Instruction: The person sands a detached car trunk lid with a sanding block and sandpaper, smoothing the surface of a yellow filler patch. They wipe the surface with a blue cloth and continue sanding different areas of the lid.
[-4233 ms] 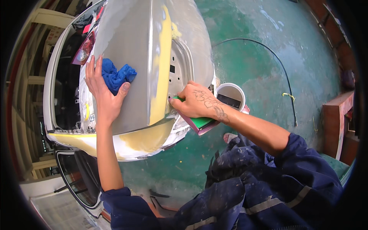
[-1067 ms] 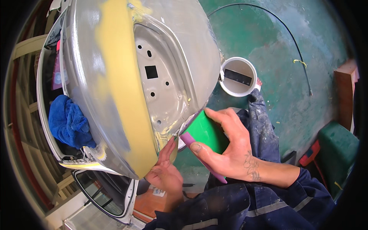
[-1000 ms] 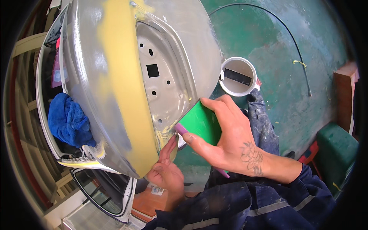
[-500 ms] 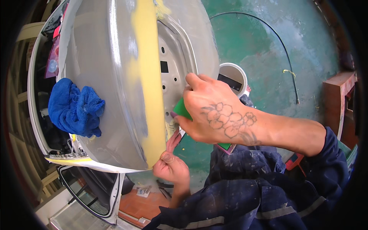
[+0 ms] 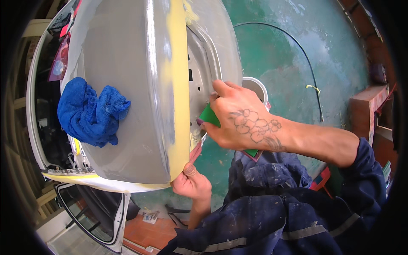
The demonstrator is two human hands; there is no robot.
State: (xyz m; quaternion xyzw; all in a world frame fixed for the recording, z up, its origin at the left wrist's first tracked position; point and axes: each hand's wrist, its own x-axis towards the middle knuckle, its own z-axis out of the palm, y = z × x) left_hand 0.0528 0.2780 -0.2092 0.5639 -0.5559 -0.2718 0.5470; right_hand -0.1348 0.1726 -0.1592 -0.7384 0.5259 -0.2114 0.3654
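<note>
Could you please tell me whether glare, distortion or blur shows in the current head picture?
Head view: a pale streak, apparently glare, runs along the ridge of the grey panel; head view: fisheye distortion bows edges near the black-cornered rim; head view: the blue cloth and right hand look fairly sharp.

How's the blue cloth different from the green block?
The blue cloth is crumpled, while the green block has straight edges. The blue cloth lies on the grey car panel with no hand on it, but the green block is held in the right hand, which hides much of it. Both are brightly coloured.
</note>
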